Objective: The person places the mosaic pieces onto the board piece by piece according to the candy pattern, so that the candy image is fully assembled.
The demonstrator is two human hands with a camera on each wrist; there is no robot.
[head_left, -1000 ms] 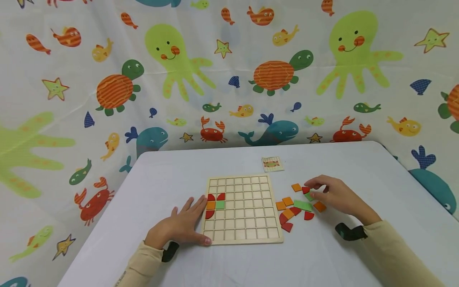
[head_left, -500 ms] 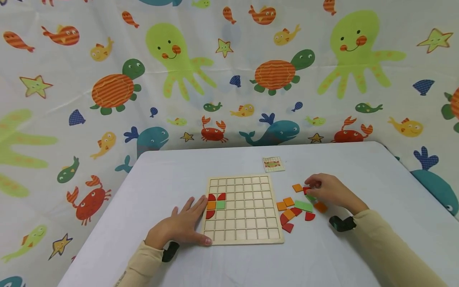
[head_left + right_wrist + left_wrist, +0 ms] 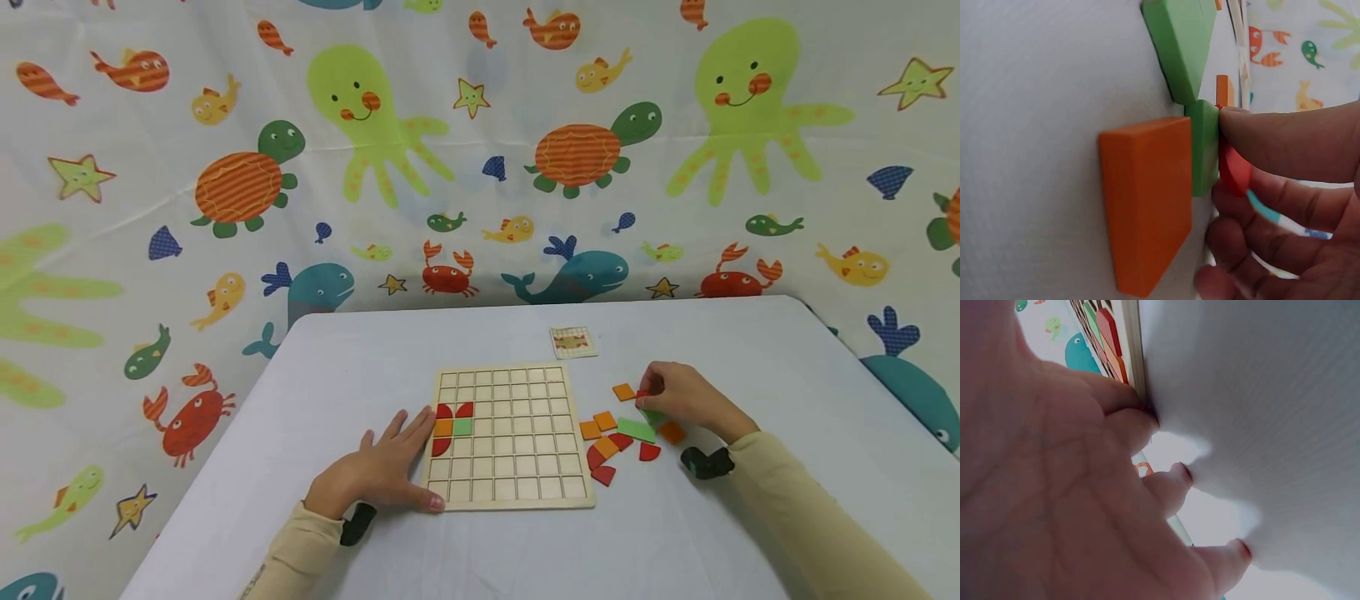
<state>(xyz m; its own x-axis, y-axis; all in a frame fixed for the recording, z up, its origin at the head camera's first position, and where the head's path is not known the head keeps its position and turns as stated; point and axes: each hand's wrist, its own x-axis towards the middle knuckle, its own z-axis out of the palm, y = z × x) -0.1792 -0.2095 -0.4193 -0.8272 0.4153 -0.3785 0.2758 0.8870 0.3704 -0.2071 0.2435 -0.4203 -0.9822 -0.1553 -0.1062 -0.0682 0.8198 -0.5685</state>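
Observation:
A light wooden grid board [image 3: 517,452] lies on the table. Toward its left side sit red quarter-circle pieces [image 3: 442,447], an orange square [image 3: 443,427] and a green square [image 3: 462,427]. My left hand [image 3: 375,479] is spread flat beside the board, fingers at the left edge and thumb by the near-left corner. Right of the board, my right hand [image 3: 686,398] pinches a red, curved-edged piece [image 3: 1234,170] between thumb and fingers. Just beneath that hand lie a green piece [image 3: 1204,149] and an orange square [image 3: 1147,200]. The red piece is partly hidden by the thumb.
Several loose orange, green and red pieces lie between board and right hand, including a green piece [image 3: 636,430] and a red quarter-circle [image 3: 649,452]. A small pattern card [image 3: 573,342] lies beyond the board. A sea-animal curtain [image 3: 480,150] hangs behind the table.
My right hand's thumb and fingers have come together on the red piece, and its wrist has shifted slightly left. The left hand stays by the board.

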